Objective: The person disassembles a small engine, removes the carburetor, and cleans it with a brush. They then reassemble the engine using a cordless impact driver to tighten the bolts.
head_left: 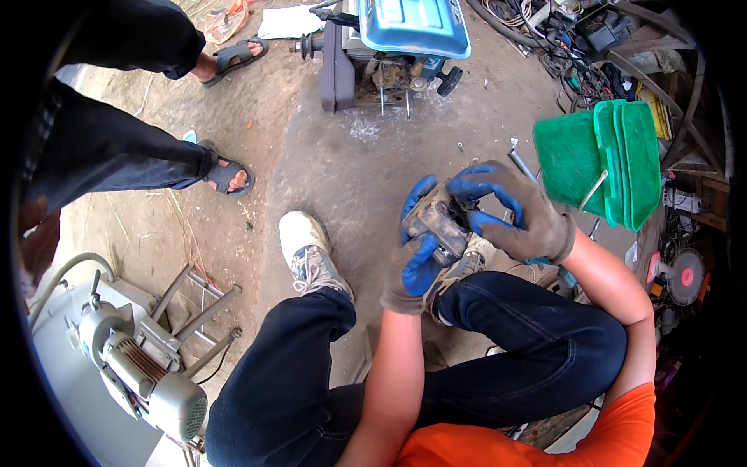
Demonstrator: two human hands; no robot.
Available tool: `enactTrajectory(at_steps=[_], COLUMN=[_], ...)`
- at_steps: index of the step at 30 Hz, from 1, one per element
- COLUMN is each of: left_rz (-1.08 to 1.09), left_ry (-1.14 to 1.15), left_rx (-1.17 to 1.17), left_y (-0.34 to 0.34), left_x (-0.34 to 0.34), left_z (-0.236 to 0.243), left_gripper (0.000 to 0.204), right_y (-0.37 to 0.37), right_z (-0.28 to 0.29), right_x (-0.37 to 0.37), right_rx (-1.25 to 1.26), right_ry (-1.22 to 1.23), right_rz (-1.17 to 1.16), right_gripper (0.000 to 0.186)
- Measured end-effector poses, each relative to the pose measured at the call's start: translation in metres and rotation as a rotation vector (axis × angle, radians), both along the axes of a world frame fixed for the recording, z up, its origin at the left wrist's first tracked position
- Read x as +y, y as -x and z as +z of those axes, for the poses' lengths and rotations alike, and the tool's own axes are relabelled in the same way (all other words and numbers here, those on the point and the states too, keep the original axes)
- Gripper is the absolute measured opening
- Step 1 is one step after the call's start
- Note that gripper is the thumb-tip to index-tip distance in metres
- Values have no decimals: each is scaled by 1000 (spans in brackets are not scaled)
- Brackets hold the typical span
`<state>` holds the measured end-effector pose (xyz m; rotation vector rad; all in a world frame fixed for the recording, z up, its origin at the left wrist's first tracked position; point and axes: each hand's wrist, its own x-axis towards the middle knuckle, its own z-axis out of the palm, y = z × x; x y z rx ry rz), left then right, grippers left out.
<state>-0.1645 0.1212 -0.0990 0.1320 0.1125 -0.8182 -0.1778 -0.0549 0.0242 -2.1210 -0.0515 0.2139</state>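
A grimy, box-shaped metal engine part point(437, 224), dark and coated in dirt, is held up in front of my right shoe. My left hand point(411, 268), in a grey-brown work glove with blue-coated fingers, wraps round its left side, thumb across the near face. From the right, my right hand point(520, 212) in a matching glove curls its fingers against the part's upper right edge. What lies under those fingertips is dark and partly hidden. Beyond my hands stands an engine point(381, 74) with a blue tank point(416, 27).
A green bucket point(576, 167) stands at the right, near a metal tool point(523, 162) on the ground. Cables and scrap point(568, 47) pile up at far right. Another person's sandalled feet point(229, 176) are at left, above a motor-driven machine point(140, 366).
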Motion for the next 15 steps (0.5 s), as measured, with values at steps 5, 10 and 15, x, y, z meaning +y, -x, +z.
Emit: enactTrajectory(at_steps=[5, 10, 15], left_rz=[-24, -28, -24], left_ry=[-1, -9, -35], left_rx=[0, -29, -7], left_y=[2, 3, 3], left_x=[1, -1, 0], left_z=[-5, -8, -3], left_gripper=[85, 86, 88], right_y=[5, 4, 3], right_z=[0, -3, -6], right_x=[2, 3, 4], right_rx=[91, 93, -45], right_ry=[173, 191, 268], right_rz=[-17, -58, -14], right_gripper=[46, 44, 43])
